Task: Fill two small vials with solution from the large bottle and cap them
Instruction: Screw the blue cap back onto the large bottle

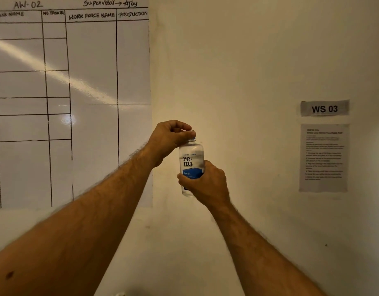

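The right hand (207, 184) is wrapped around the lower part of a clear bottle (191, 159), fingers curled across its front over the blue band of the label, holding it upright in the air in front of the wall. The left hand (169, 139) comes in from the left and closes over the top of the bottle, its fingers and thumb curled round the cap (193, 136), of which only a small blue edge shows beneath the fingertips. Both forearms reach up and away from the camera, bare, meeting at the bottle near the middle of the view.

The bottle's label reads "renu" in dark letters with "fresh" on the blue band below; its bottom end shows beneath the right hand.

Behind the hands stands a cream wall (248, 60). To the left, a whiteboard (88, 60) carries a hand-drawn grid with headings such as "WORK FORCE NAME" and "PRODUCTION". To the right, well apart from the bottle, a small grey sign (324, 108) reads "WS 03", and just below it hangs a printed sheet (323, 158) whose text is too small to read.
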